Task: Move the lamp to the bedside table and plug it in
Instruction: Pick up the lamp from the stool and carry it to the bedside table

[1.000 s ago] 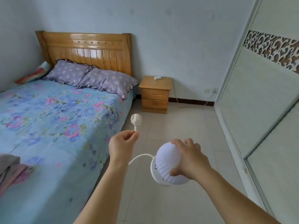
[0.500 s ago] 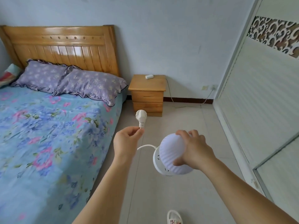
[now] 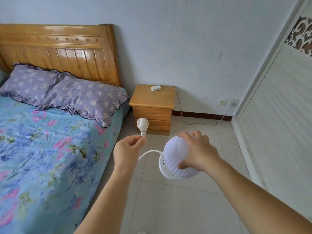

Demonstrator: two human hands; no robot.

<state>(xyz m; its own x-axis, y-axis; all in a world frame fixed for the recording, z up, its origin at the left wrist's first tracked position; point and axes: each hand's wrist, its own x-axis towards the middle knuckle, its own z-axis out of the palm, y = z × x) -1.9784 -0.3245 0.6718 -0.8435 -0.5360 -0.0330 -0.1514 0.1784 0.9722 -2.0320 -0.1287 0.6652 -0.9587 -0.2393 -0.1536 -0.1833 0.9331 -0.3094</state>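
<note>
A small white lamp (image 3: 175,157) with a ribbed round shade hangs in the air over the tiled floor, gripped from the right by my right hand (image 3: 199,152). Its white cord (image 3: 148,153) curves left to my left hand (image 3: 128,149), which pinches the cord just under the white plug (image 3: 142,124), held upright. The wooden bedside table (image 3: 152,102) stands ahead against the wall, beside the bed. A white power strip (image 3: 155,88) lies on its top, its cable running to the wall socket (image 3: 233,103) at the right.
The bed (image 3: 50,149) with a floral blue sheet, two purple pillows (image 3: 81,97) and a wooden headboard fills the left. A wardrobe with sliding doors (image 3: 283,115) lines the right. Tiled floor (image 3: 185,208) runs between them to the bedside table.
The view has come closer to the bedside table, which looks larger and nearer. Both hands keep the same hold on the plug cord and the lamp.
</note>
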